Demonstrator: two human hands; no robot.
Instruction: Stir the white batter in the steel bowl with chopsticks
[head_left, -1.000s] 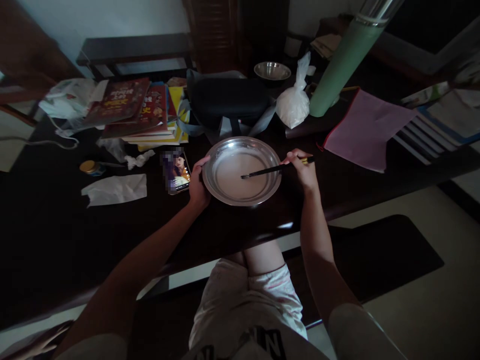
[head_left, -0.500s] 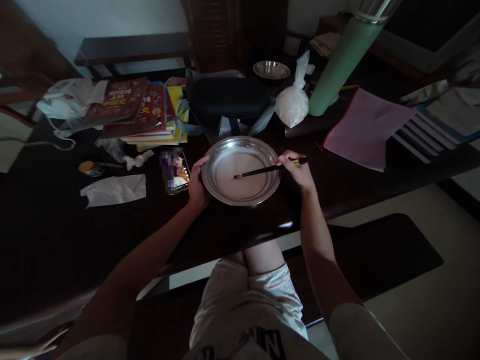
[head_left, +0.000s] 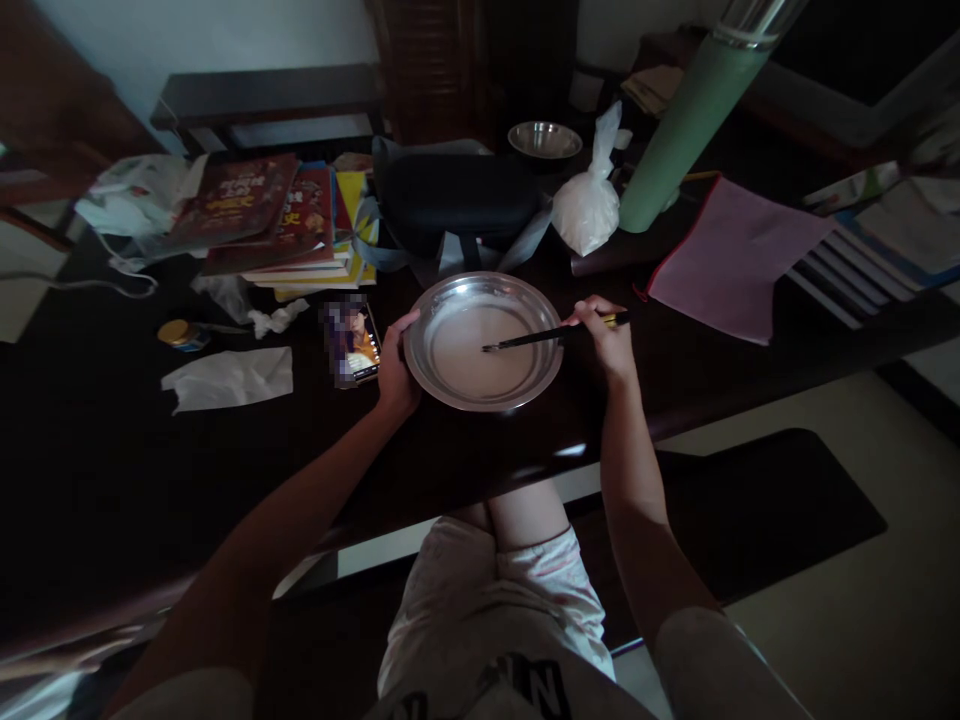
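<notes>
Stirring a Pale Liquid in a Steel Basin

Sprawling dark wooden table (head_left: 112, 450) carries a round, shiny metal basin (head_left: 483, 341) near its near edge, holding smooth milky liquid. Left hand (head_left: 396, 368) clasps the basin's left rim. Right hand (head_left: 609, 340) pinches slim black chopsticks (head_left: 551, 337), tips dipped mid-basin. A phone (head_left: 351, 342) lies just left.

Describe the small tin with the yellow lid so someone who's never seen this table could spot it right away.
Start at the stack of books on the dark table, then look toward the near left. The tin sits just beyond the flat white tissue. It is the only small round thing there, with a yellow top among white paper scraps.
</notes>
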